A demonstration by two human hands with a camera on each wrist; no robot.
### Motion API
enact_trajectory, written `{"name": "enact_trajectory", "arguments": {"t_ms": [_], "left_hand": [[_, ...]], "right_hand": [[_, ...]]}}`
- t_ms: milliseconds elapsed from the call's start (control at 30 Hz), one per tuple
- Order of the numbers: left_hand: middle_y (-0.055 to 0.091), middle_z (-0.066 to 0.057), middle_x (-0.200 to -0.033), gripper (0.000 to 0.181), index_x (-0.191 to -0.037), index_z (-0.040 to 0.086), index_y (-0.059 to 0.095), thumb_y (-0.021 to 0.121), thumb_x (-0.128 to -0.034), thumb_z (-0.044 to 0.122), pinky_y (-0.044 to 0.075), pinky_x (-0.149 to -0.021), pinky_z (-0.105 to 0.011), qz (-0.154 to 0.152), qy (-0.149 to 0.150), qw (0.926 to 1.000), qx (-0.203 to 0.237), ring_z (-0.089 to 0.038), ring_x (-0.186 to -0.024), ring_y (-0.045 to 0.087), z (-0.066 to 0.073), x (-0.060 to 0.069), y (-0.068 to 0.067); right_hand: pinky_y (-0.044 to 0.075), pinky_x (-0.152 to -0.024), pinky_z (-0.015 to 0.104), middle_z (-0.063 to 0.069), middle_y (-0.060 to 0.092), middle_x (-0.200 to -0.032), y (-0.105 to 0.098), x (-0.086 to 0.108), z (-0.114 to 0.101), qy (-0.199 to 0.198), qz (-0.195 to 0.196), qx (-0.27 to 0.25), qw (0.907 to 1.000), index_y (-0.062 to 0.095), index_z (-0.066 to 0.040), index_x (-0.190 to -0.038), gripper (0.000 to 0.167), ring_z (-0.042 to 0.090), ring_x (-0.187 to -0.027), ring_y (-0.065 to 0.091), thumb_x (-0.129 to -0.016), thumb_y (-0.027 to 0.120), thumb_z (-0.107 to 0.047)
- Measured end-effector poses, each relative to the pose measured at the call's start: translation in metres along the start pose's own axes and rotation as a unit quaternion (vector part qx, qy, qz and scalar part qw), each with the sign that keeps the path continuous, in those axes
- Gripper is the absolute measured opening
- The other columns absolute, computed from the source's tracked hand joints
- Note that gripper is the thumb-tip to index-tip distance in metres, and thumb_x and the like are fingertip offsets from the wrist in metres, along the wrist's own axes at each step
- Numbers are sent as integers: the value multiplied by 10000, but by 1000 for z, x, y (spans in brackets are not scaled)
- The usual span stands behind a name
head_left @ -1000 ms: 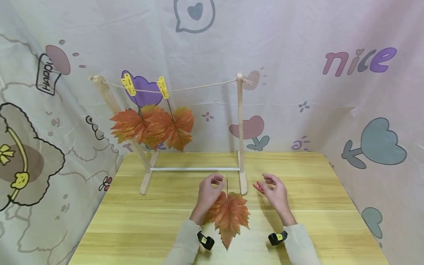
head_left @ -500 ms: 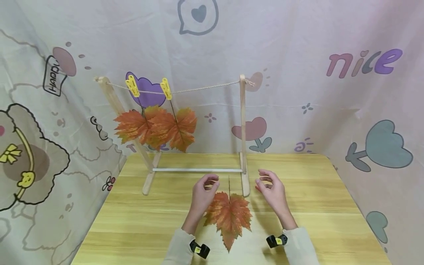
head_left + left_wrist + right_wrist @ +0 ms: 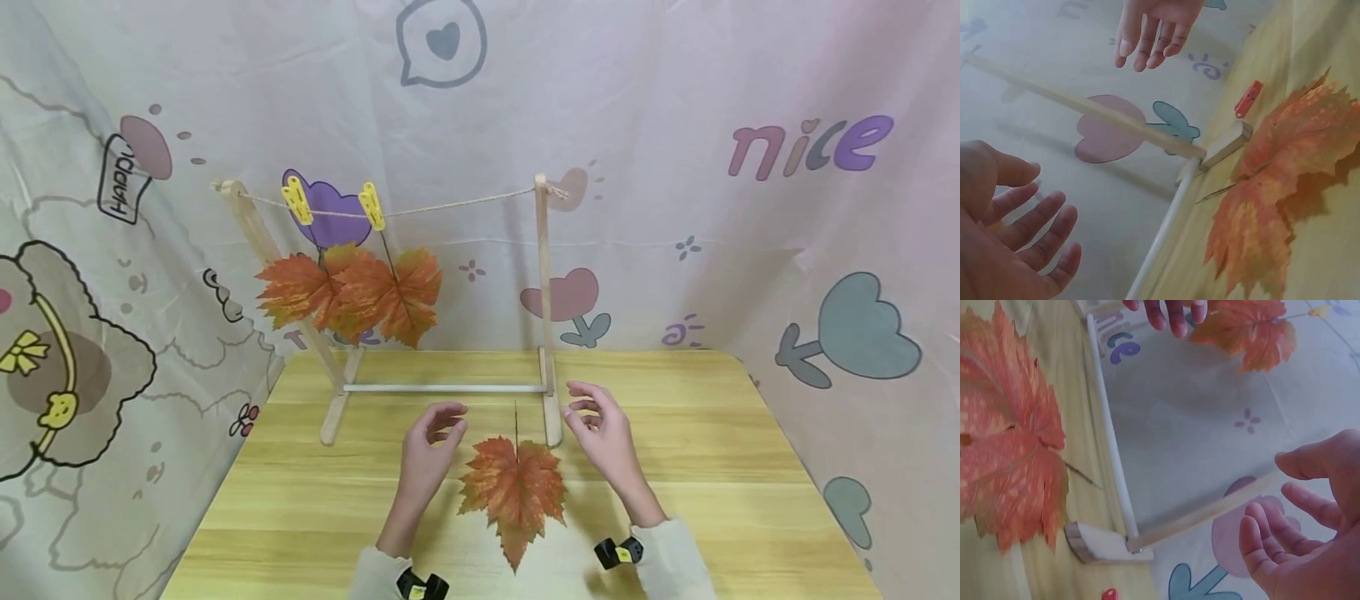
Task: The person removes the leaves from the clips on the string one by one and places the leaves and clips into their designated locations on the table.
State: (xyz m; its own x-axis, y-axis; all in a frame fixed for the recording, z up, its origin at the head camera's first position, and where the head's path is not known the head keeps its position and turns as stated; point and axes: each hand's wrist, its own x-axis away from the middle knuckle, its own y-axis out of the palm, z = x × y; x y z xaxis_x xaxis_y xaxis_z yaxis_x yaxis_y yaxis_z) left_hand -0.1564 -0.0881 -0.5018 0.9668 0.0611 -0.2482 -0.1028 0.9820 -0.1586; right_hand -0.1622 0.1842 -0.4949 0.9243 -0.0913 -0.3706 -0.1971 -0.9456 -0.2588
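An orange-red maple leaf [image 3: 516,492] lies on the table, its thin stem pointing toward the rack. To its left, my left hand [image 3: 429,454] hovers with loosely bent fingers and holds nothing. My right hand [image 3: 609,437] is raised beside the rack's right foot, fingers relaxed and nothing between them. A red clothespin [image 3: 1249,99] rests on the table beyond the leaf in the left wrist view; in the head view the right hand hides it. Two similar leaves [image 3: 401,292] hang by their stems from yellow clothespins [image 3: 371,207] on the rope.
The wooden rack [image 3: 545,283] stands toward the back of the table [image 3: 675,467], with a rope [image 3: 465,203] strung between its posts and a white bar [image 3: 442,388] low down. A patterned cloth [image 3: 645,108] hangs behind and at both sides.
My left hand has moved left, off the leaf it partly covered. The right hand has shifted slightly left, and the red clothespin has gone out of sight behind it in the head view.
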Motion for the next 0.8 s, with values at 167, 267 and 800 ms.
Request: {"name": "enact_trajectory", "arguments": {"t_ms": [167, 267, 800], "left_hand": [[729, -82, -1175, 233, -1185, 83, 701, 728, -954, 61, 522, -871, -317, 229, 88, 9997, -30, -218, -1067, 674, 8, -1, -15], [725, -77, -1195, 253, -1212, 86, 694, 726, -961, 77, 492, -882, -298, 361, 156, 9992, 48, -236, -1094, 670, 12, -1, -24], [686, -163, -1232, 289, -1256, -4, 652, 688, -969, 4, 512, -863, -207, 857, 688, 9937, 223, -188, -1117, 645, 26, -7, -59]], "right_hand": [[577, -759, 269, 139, 636, -1231, 6, -1, -5, -264, -186, -222, 9992, 660, -32, -1279, 369, 318, -988, 670, -922, 742, 14], [574, -756, 270, 172, 629, -1239, 10, -2, -10, -309, -292, -324, 9986, 647, -1, -1288, 372, 344, -989, 669, -927, 733, 19], [577, -821, 312, 85, 648, -1219, 34, -16, -45, -321, -718, -657, 9947, 657, -87, -1299, 363, 270, -1014, 668, -947, 737, -50]]}}
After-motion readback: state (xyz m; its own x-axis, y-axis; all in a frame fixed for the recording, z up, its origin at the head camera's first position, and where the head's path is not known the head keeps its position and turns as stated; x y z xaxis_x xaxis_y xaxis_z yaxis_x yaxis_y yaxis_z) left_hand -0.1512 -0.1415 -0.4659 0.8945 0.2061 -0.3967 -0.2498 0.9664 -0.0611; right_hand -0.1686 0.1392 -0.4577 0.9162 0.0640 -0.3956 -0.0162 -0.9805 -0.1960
